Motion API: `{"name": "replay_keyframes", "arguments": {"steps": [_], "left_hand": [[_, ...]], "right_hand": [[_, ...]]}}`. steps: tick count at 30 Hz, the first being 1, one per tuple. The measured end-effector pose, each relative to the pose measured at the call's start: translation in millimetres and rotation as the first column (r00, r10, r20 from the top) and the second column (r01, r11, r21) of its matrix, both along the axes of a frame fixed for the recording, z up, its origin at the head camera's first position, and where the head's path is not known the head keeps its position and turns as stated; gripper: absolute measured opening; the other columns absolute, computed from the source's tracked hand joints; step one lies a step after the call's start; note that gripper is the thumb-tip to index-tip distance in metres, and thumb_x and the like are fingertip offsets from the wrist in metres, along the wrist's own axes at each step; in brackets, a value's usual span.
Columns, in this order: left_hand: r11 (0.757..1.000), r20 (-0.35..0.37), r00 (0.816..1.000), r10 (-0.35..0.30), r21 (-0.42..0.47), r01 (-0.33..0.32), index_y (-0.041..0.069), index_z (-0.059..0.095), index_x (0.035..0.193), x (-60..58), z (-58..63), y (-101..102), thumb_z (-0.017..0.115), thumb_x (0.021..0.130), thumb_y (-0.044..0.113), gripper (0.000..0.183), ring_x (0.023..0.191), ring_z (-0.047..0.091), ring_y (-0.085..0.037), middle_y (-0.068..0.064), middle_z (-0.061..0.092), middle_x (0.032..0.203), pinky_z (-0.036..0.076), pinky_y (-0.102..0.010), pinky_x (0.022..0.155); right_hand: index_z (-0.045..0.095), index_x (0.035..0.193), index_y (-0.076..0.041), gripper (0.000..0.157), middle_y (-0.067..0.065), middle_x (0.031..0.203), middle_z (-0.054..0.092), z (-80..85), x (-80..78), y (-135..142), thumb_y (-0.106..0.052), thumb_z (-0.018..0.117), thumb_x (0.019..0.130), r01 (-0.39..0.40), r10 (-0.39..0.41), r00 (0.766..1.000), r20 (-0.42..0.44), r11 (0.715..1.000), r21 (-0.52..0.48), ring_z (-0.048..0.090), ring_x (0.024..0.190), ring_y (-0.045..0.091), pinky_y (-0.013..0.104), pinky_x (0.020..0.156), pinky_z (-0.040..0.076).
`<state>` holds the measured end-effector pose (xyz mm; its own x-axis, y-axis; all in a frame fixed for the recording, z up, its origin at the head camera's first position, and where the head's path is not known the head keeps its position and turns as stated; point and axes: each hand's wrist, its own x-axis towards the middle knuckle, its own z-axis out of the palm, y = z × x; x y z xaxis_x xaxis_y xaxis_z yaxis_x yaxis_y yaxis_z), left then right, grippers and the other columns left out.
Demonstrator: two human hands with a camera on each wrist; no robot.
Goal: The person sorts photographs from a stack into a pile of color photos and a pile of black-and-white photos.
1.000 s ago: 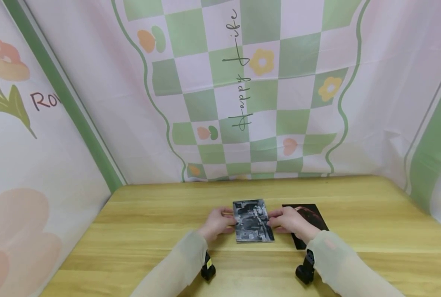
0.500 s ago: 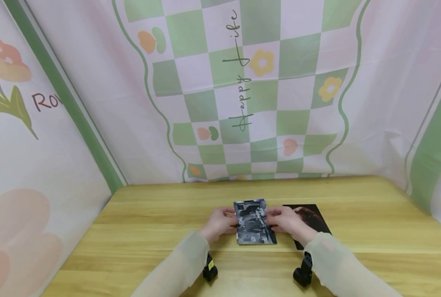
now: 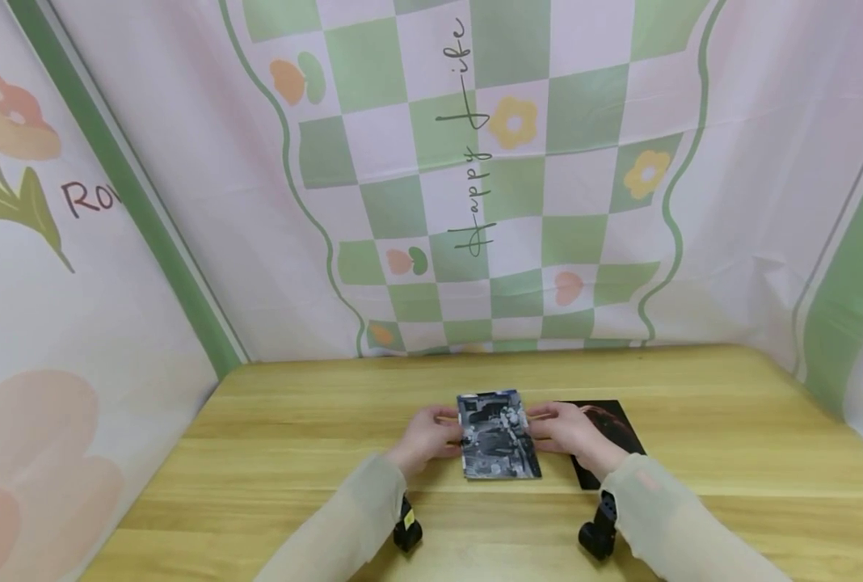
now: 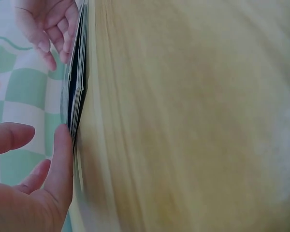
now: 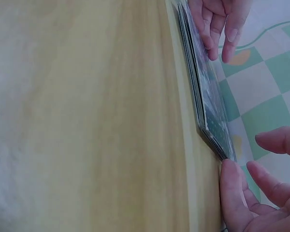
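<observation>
A stack of picture cards (image 3: 499, 436), topped by a black-and-white picture, lies flat on the table between both hands. Its layered edge (image 4: 79, 96) looks uneven in the left wrist view, with a dark gap between the cards. My left hand (image 3: 426, 436) touches the stack's left edge with extended fingertips, thumb held apart. On the opposite side, the fingers of my right hand (image 3: 570, 432) are at the right edge, and the right wrist view has a fingertip (image 5: 229, 169) against a corner of the stack. Neither hand pinches the cards.
A dark card (image 3: 616, 424) with a reddish picture lies to the right of the stack, partly under the right forearm. Black wrist cameras (image 3: 406, 529) hang below the sleeves. Behind the wooden table (image 3: 293, 436) hangs a green-and-white checked curtain (image 3: 515, 186).
The stack has shifted slightly to the right. My right hand moved in over its edge half a second ago and has drawn back outward since; the left hand has barely moved.
</observation>
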<state>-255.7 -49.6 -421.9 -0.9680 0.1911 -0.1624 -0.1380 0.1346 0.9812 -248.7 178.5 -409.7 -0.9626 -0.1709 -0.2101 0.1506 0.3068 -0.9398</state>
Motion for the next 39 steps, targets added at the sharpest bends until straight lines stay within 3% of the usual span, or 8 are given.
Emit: {"name": "replay_keyframes", "arguments": {"steps": [24, 32, 39], "left_hand": [[1.000, 0.065, 0.998, 0.000, 0.008, -0.001, -0.013, 0.046, 0.126, 3.3, 6.7, -0.2, 0.056, 0.085, -0.004, 0.043, 0.089, 0.066, -0.026, -0.026, 0.063, 0.102, 0.060, -0.037, 0.079], [0.999, 0.102, 0.995, 0.019, 0.043, -0.024, -0.013, 0.044, 0.126, 5.0, 7.6, 0.6, 0.055, 0.088, -0.002, 0.041, 0.093, 0.063, -0.023, -0.025, 0.062, 0.107, 0.059, -0.037, 0.083], [0.998, 0.075, 0.996, 0.044, 0.050, -0.048, -0.015, 0.043, 0.125, 6.1, 8.1, 4.0, 0.054, 0.089, -0.003, 0.040, 0.097, 0.063, -0.027, -0.026, 0.059, 0.112, 0.057, -0.039, 0.086]], "right_hand": [[0.043, 0.127, 0.017, 0.042, 0.034, 0.125, 0.048, -0.5, -0.8, 1.0, -0.002, 0.054, 0.091, 0.018, -0.018, 1.000, 0.001, 1.000, 0.014, 0.062, 0.101, 0.030, 0.041, 0.084, 0.057], [0.044, 0.126, 0.016, 0.041, 0.033, 0.125, 0.049, -3.2, -1.3, 1.4, -0.003, 0.054, 0.092, 0.027, -0.027, 1.000, 0.005, 1.000, 0.012, 0.060, 0.104, 0.032, 0.041, 0.084, 0.057], [0.042, 0.130, 0.014, 0.043, 0.034, 0.128, 0.047, -3.7, -1.0, 2.1, -0.005, 0.053, 0.093, 0.052, -0.052, 0.998, 0.026, 0.999, 0.007, 0.058, 0.110, 0.037, 0.039, 0.084, 0.057]]}}
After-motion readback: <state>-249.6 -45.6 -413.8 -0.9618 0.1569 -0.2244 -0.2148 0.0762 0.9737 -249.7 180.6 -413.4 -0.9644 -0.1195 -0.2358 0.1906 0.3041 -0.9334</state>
